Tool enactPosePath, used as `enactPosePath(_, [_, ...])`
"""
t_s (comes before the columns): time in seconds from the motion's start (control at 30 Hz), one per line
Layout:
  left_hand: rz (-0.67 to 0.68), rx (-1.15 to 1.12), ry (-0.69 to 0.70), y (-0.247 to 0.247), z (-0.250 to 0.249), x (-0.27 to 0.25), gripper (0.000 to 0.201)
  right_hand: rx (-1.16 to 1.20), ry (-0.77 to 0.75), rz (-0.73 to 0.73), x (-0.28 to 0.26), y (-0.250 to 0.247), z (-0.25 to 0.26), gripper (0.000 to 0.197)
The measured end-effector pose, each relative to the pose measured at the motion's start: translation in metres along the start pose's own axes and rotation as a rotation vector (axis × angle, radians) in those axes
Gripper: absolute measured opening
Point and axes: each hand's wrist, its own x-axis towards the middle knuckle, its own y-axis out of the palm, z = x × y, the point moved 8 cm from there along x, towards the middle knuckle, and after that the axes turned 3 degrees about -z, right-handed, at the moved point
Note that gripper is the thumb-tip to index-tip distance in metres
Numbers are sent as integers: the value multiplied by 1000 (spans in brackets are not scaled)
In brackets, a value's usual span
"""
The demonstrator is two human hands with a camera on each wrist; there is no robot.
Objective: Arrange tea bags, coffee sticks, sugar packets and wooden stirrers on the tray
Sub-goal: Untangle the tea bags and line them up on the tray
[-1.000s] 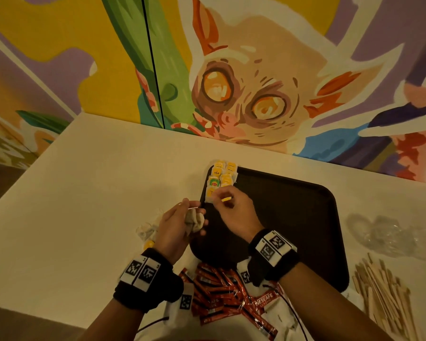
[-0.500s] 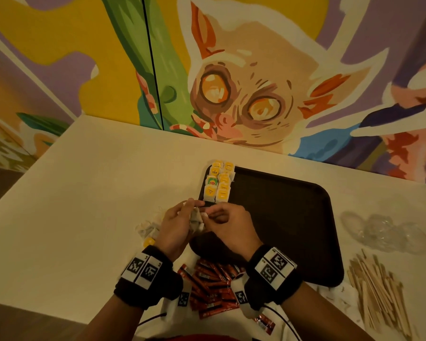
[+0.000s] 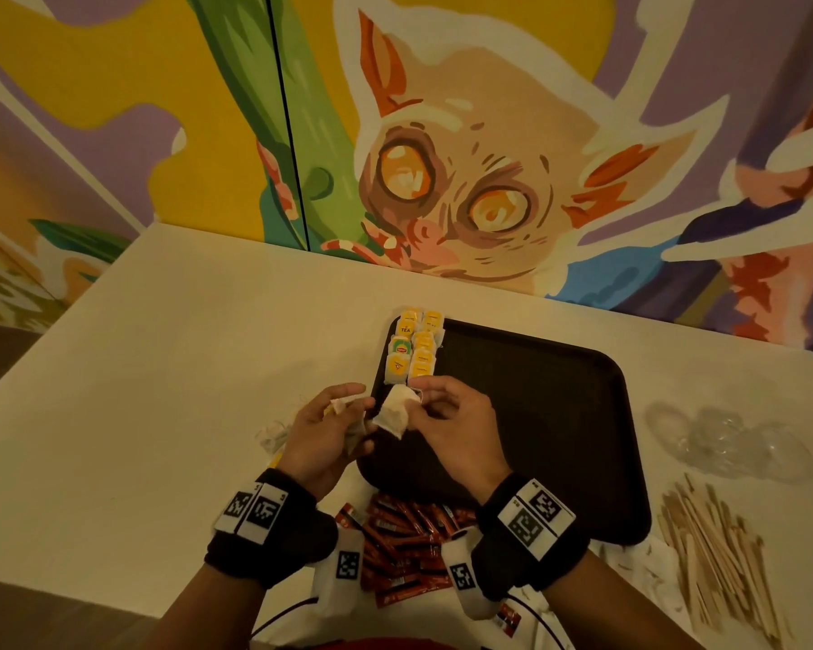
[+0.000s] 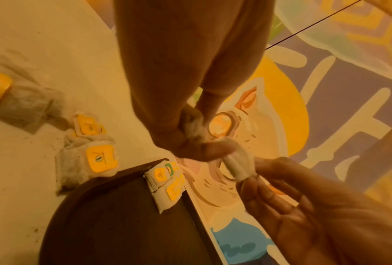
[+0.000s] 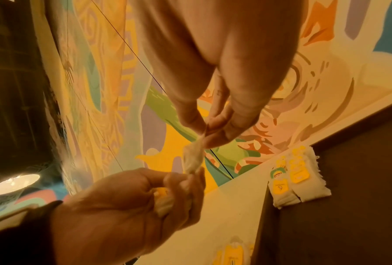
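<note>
Nearest me, coffee sticks (image 3: 409, 541) lie on the table (image 3: 160, 368). Above the tray (image 3: 559, 415) edge, my left hand (image 3: 322, 429) and right hand (image 3: 456, 424) both pinch one tea bag (image 3: 395, 412). It looks light, soft and tearable; I grip its edges. Beyond, placed tea bags (image 3: 414, 349) form rows.

Pale cream flat-topped table (image 3: 127, 396) set against a wall. Painted mural (image 3: 447, 180) covering the wall behind the table: a beige wide-eyed animal face with orange ears, green stem, and yellow and purple fields. Thin dark vertical seam (image 3: 287, 119) running down the mural to the table's far edge. Crumpled clear plastic wrapping (image 3: 728, 443) lying on the table toward its right side. Round lit ceiling lamp (image 5: 13, 184) visible in the right wrist view.
</note>
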Motion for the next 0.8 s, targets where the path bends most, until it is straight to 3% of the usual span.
enactPosePath(0.2, [53,252,211,14,-20,-8,21,-21,18,-29,1,-8,-3,17])
enactPosePath(0.3, [112,505,438,29,-34,-20,11,50,24,-29,0,-7,-1,15])
enactPosePath(0.4, [154,721,604,40,-40,-33,30,82,54,-42,1,-7,-3,14])
enactPosePath(0.5, [172,845,653,42,-38,-32,37,59,46,-27,1,-6,-3,12])
enactPosePath(0.67, [228,923,668,45,-27,-24,28,-6,5,37,-1,-4,7,7])
enactPosePath(0.8, [206,932,642,40,-22,-16,48,-43,10,74,-2,-5,9,8])
